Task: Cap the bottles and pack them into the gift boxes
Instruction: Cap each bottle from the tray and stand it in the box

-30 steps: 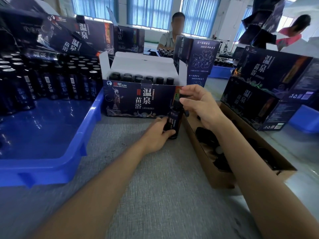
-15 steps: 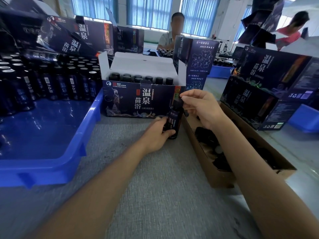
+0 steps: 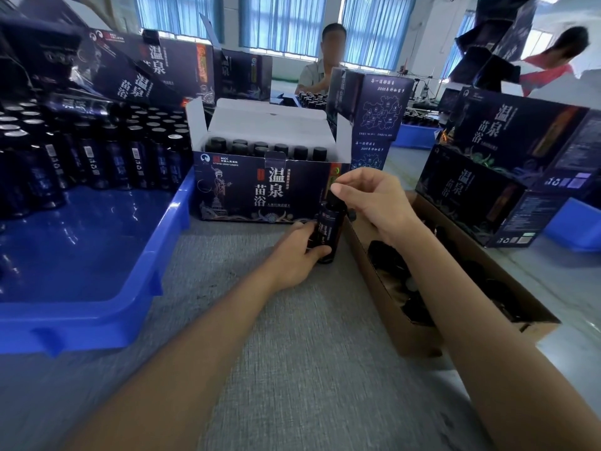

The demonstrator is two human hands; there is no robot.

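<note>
Open dark-blue printed gift box stands on the grey fabric-covered worktop, flaps raised, with a row of black-capped bottles upright inside. Directly in front of its right corner, a small dark glass bottle with a dark label stands upright on the worktop. The left hand grips the lower body of this bottle, fingers and thumb wrapped round it. The right hand is above it, thumb and forefinger pinching the black screw cap at the neck. Whether the cap is fully seated cannot be told, as the fingers cover it. To the left of the gift box, touching its side, is a blue plastic tray holding many upright dark bottles with silver tops at its far end. To the right of the gift box, just beside the held bottle, lies a long brown cardboard carton containing loose black caps. Further right are stacked closed gift boxes of the same print.
</note>
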